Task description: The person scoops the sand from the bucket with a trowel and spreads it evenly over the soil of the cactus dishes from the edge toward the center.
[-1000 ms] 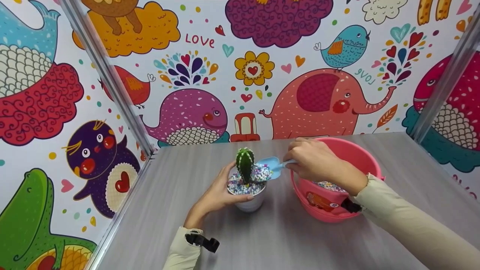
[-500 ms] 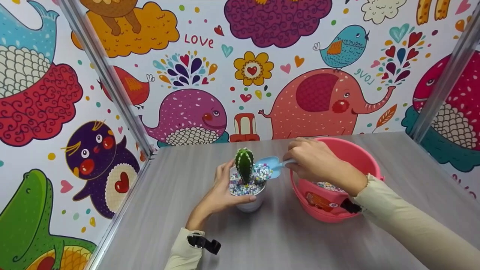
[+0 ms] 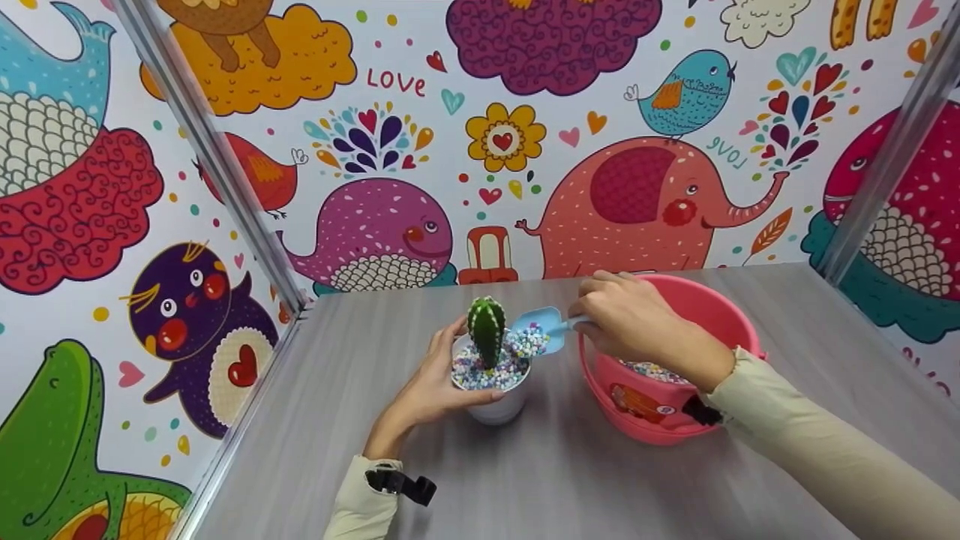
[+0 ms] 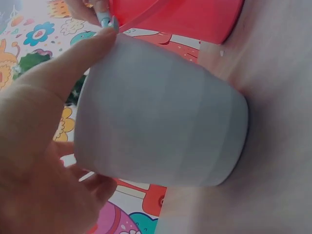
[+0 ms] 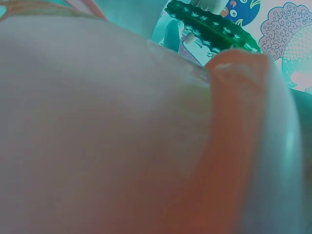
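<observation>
In the head view a white pot (image 3: 496,409) stands on the table, holding a green cactus (image 3: 486,334) set in small multicoloured beads (image 3: 480,375). My left hand (image 3: 427,386) holds the pot near its rim, thumb on the near side and fingers round the far side. The left wrist view shows the pot's plain wall (image 4: 156,112) up close. My right hand (image 3: 622,315) grips the handle of a light blue toy shovel (image 3: 551,319). Its blade, carrying beads, lies over the pot's right rim beside the cactus. The right wrist view is mostly blurred, with the cactus (image 5: 214,29) at top.
A pink bucket (image 3: 731,322) with more beads (image 3: 651,371) inside stands right of the pot, under my right forearm. The grey table (image 3: 337,337) meets a cartoon-printed wall (image 3: 510,67) behind and panels at both sides, with metal posts at the corners.
The shovel blade has tilted a little and its upper edge sits slightly higher. The heap of beads on it looks smaller than a second ago. My left hand keeps hold of the pot.
</observation>
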The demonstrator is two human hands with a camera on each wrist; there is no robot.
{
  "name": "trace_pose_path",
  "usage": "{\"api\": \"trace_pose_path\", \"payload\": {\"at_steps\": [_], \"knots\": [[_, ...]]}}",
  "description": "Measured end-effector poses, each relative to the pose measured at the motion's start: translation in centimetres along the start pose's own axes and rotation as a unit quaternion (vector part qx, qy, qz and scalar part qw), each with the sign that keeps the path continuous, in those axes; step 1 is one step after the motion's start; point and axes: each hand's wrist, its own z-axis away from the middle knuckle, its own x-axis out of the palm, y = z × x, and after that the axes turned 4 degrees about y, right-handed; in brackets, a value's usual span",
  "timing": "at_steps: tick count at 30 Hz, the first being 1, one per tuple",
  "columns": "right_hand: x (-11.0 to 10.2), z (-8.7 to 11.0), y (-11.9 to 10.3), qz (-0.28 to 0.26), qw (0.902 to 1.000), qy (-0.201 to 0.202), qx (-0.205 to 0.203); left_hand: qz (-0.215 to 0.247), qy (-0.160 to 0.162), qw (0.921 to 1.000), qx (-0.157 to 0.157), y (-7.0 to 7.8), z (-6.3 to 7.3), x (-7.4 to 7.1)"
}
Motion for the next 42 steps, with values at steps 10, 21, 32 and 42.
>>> {"api": "trace_pose_path", "payload": {"at_steps": [10, 21, 32, 42], "knots": [[0.2, 0.0, -0.1, 0.013, 0.9998, 0.010, -0.007, 0.002, -0.028, 0.9996, -0.004, 0.2, 0.2, -0.2], [0.3, 0.0, -0.1, 0.021, 0.9995, 0.022, -0.013, -0.044, 0.015, 0.9989, 0.007, 0.3, 0.1, 0.7], [0.4, 0.1, -0.2, 0.029, 0.9992, 0.020, -0.017, 0.008, -0.005, 0.9997, 0.022, -0.1, -0.1, 0.1], [0.5, 0.0, -0.4, 0.039, 0.9986, 0.033, -0.017, -0.048, 0.011, 0.9988, 0.005, 0.4, 0.1, 0.4]]}}
